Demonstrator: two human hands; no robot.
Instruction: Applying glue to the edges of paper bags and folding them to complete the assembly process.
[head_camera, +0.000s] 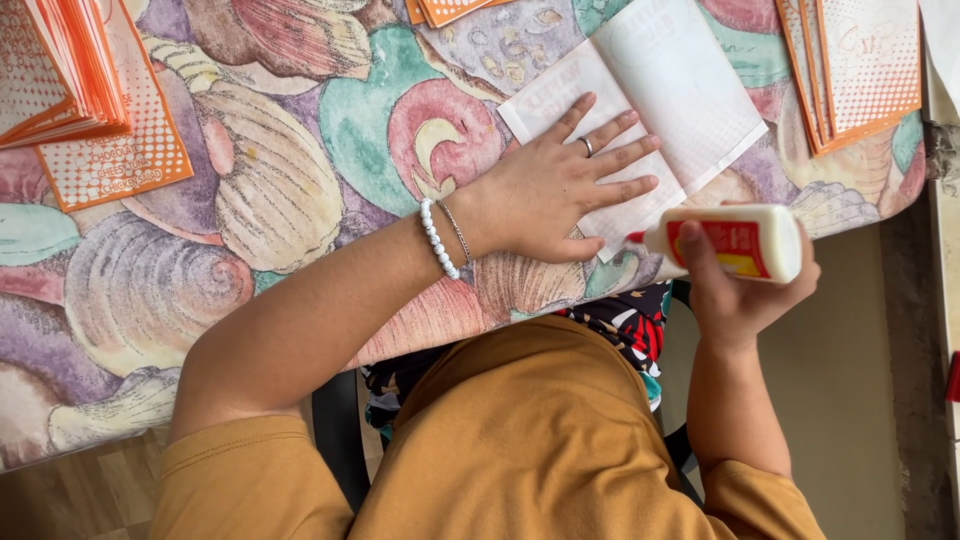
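Soft even daylight, faint shadows, sharp focus (edges perhaps slightly stretched)

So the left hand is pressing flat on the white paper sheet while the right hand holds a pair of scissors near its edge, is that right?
Not quite. The right hand holds a white glue bottle with a red label, not scissors. The left hand does press flat on the white paper sheet, as the head view shows.

Orange printed paper stacks (70, 80), (865, 65) on shell-patterned tablecloth (250, 200).
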